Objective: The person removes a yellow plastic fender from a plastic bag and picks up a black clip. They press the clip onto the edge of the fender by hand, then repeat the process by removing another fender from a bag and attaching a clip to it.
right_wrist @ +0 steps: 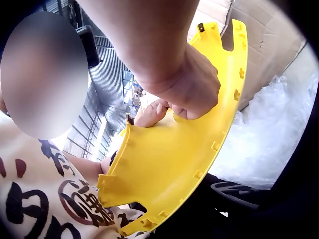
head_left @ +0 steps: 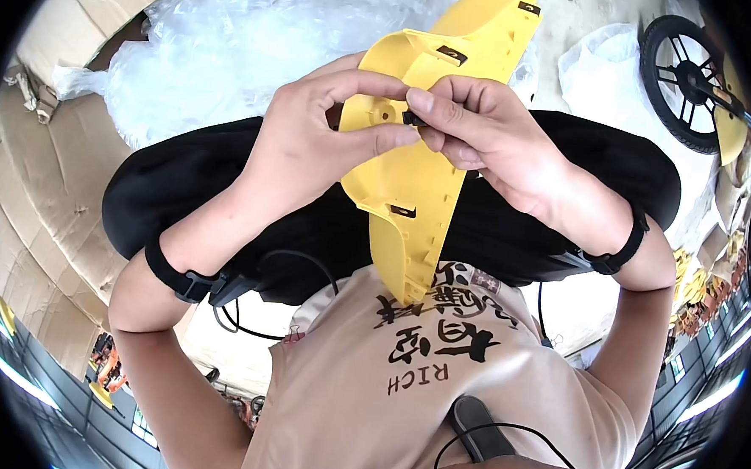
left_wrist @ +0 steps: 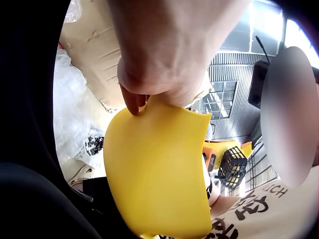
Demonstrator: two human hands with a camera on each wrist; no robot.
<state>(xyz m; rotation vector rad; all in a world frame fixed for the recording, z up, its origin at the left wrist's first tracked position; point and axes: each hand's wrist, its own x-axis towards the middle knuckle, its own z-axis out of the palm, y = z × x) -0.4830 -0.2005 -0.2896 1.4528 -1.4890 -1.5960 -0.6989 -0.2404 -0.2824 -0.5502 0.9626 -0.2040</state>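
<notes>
A curved yellow plastic panel (head_left: 408, 181) lies over the person's lap, its hollow ribbed side facing up in the head view. The left hand (head_left: 309, 133) grips the panel's edge, some fingers behind it, with thumb and forefinger reaching over the inner side. In the left wrist view, fingers curl over the rim above the smooth outer face of the panel (left_wrist: 157, 169). Between the right hand's (head_left: 496, 130) thumb and fingers is a small black clip (head_left: 411, 118), pinched at the panel's edge. Similar dark clips (head_left: 452, 55) sit along the same edge. The right fingertips are partly hidden.
Clear plastic wrap (head_left: 223, 57) lies in a heap beyond the knees. Flattened cardboard (head_left: 46, 209) covers the floor at left. A black spoked wheel (head_left: 685, 83) stands at upper right. Cables run from the wrist straps (head_left: 190, 284).
</notes>
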